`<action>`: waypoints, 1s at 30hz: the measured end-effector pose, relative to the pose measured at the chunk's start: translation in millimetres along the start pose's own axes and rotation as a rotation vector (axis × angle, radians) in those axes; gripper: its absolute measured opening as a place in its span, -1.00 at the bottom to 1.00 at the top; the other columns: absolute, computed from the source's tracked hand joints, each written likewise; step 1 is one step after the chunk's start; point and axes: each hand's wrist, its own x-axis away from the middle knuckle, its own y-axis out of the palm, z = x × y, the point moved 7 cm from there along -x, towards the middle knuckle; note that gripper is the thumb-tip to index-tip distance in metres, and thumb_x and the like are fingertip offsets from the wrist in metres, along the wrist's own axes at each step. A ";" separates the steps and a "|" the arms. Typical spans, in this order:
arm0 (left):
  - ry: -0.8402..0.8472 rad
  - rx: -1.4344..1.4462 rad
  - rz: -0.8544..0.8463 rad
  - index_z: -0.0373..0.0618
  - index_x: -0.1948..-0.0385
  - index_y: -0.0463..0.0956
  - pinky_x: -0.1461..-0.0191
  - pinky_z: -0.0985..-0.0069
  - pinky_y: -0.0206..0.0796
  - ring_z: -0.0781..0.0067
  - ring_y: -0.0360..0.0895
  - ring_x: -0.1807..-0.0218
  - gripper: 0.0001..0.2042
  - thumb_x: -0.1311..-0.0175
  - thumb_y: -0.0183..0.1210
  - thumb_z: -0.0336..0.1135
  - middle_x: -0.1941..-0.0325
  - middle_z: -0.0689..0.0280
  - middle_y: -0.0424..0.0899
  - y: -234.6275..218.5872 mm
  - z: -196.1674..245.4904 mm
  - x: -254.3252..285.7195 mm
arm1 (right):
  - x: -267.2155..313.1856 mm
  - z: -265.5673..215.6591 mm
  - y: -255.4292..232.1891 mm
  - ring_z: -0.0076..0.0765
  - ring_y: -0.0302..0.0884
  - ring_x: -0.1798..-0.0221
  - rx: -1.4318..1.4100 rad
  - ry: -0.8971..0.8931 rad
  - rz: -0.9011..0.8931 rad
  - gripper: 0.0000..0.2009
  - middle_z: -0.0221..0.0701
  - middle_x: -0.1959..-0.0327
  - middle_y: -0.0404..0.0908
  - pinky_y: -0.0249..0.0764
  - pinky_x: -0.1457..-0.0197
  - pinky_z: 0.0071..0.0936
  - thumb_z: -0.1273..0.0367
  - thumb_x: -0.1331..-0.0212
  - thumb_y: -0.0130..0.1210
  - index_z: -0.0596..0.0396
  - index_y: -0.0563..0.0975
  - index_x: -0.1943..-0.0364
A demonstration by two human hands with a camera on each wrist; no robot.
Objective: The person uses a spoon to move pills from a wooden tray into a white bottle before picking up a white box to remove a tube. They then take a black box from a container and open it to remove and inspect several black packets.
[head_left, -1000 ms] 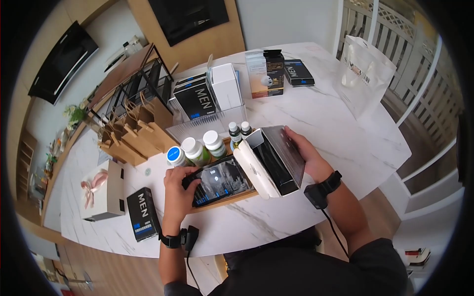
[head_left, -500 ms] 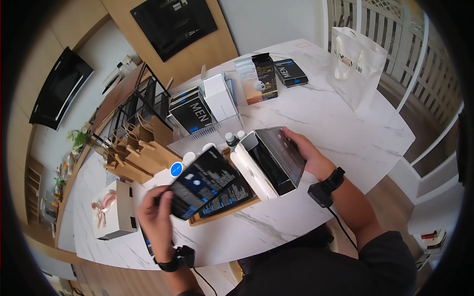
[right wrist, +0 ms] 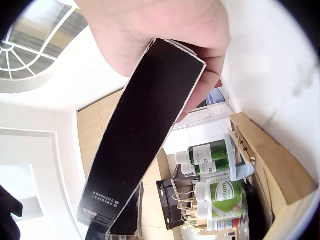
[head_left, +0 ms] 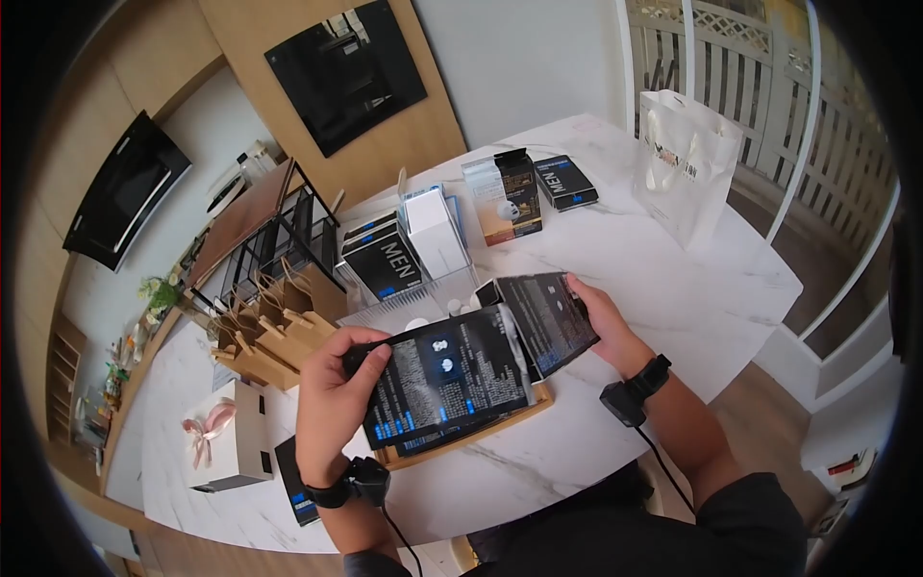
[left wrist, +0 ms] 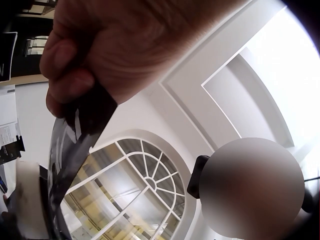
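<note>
My left hand [head_left: 332, 399] pinches a flat black printed packet [head_left: 447, 375] by its left edge, thumb on the near face. The packet is raised over the wooden tray [head_left: 481, 444], its right end overlapping the black box [head_left: 550, 322] in the head view. In the left wrist view the glossy packet [left wrist: 75, 145] hangs bent from the curled fingers. My right hand [head_left: 611, 327] grips the box from its right side. The box's narrow black side [right wrist: 145, 125] faces the right wrist camera. Another dark packet [head_left: 437, 444] lies in the tray, mostly hidden.
Green bottles [right wrist: 212, 156] and green-labelled bottles [right wrist: 227, 195] stand along the tray. Behind are a clear organiser [head_left: 428, 296] with boxes and brown paper bags [head_left: 279, 332]. A ribboned white box [head_left: 231, 438] stands left. A white bag [head_left: 687, 173] stands far right.
My left hand has lifted the packet out of the tray, swung it left, then brought it right and up in front of the box. My right hand keeps its grip on the box.
</note>
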 end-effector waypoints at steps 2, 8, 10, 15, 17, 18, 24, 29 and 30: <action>-0.005 0.014 0.037 -0.28 0.20 0.55 0.29 0.77 0.29 0.80 0.46 0.36 -0.90 -0.32 0.16 -0.49 0.37 0.45 0.63 -10.0 1.3 2.5 | 0.4 -0.9 -0.8 -0.57 0.65 0.26 0.042 -0.006 0.010 -0.61 -0.39 0.22 0.67 0.59 0.18 -0.57 0.09 -0.40 -0.02 0.18 0.54 0.06; -0.036 -0.025 0.054 -0.27 0.20 0.55 0.30 0.79 0.29 0.81 0.47 0.37 -0.90 -0.32 0.16 -0.48 0.37 0.46 0.63 -20.5 -2.0 2.0 | 9.2 -3.1 9.5 -0.58 0.65 0.27 0.106 -0.002 0.029 -0.61 -0.40 0.23 0.68 0.58 0.18 -0.59 0.10 -0.41 -0.05 0.19 0.55 0.07; -0.044 -0.036 0.044 -0.26 0.20 0.56 0.33 0.79 0.29 0.82 0.47 0.39 -0.91 -0.33 0.14 -0.48 0.38 0.47 0.62 -17.4 -4.2 -1.1 | 8.9 -4.2 8.5 -0.58 0.65 0.28 0.116 -0.017 0.038 -0.61 -0.40 0.25 0.68 0.58 0.18 -0.60 0.10 -0.42 -0.06 0.19 0.55 0.08; -0.064 -0.033 0.038 -0.26 0.21 0.56 0.34 0.78 0.29 0.82 0.47 0.41 -0.90 -0.33 0.14 -0.46 0.41 0.47 0.62 -9.5 -7.8 -3.3 | 6.7 -6.0 3.9 -0.59 0.65 0.28 0.147 -0.077 0.048 -0.61 -0.44 0.25 0.68 0.57 0.19 -0.62 0.11 -0.42 -0.07 0.18 0.55 0.07; -0.062 -0.037 0.030 -0.27 0.21 0.56 0.34 0.78 0.29 0.81 0.47 0.41 -0.90 -0.33 0.15 -0.46 0.42 0.47 0.61 -7.6 -12.3 -4.7 | 6.4 -6.6 3.0 -0.61 0.64 0.29 0.156 -0.089 0.072 -0.62 -0.44 0.25 0.67 0.56 0.20 -0.63 0.12 -0.42 -0.07 0.18 0.56 0.08; -0.061 -0.039 0.017 -0.27 0.22 0.56 0.34 0.78 0.30 0.81 0.47 0.41 -0.90 -0.33 0.15 -0.45 0.42 0.47 0.61 -5.0 -14.4 -5.4 | 6.4 -7.6 1.7 -0.63 0.63 0.30 0.161 -0.104 0.098 -0.63 -0.44 0.26 0.67 0.56 0.22 -0.64 0.13 -0.43 -0.06 0.17 0.57 0.10; -0.025 0.180 0.004 -0.24 0.21 0.55 0.29 0.80 0.33 0.81 0.50 0.38 -0.91 -0.35 0.14 -0.45 0.38 0.47 0.63 3.7 -9.4 -7.6 | 6.3 -13.3 -5.4 -0.68 0.58 0.34 0.199 -0.194 0.182 -0.65 -0.50 0.30 0.65 0.50 0.25 -0.68 0.14 -0.42 -0.03 0.17 0.60 0.15; -0.036 0.190 0.017 -0.23 0.20 0.56 0.38 0.81 0.31 0.82 0.49 0.43 -0.90 -0.35 0.14 -0.43 0.40 0.48 0.62 -2.1 -14.3 -9.2 | 0.5 -13.1 -12.6 -0.69 0.57 0.25 0.277 -0.262 0.159 -0.64 -0.48 0.23 0.65 0.49 0.14 -0.67 0.16 -0.42 -0.04 0.19 0.57 0.04; -0.042 0.121 0.001 -0.21 0.20 0.56 0.45 0.81 0.26 0.83 0.46 0.47 -0.90 -0.35 0.14 -0.42 0.42 0.49 0.61 -0.3 -16.4 -9.5 | -0.3 -12.9 -12.7 -0.66 0.59 0.17 0.319 -0.278 0.151 -0.61 -0.45 0.16 0.66 0.51 0.07 -0.65 0.16 -0.43 -0.06 0.20 0.55 -0.05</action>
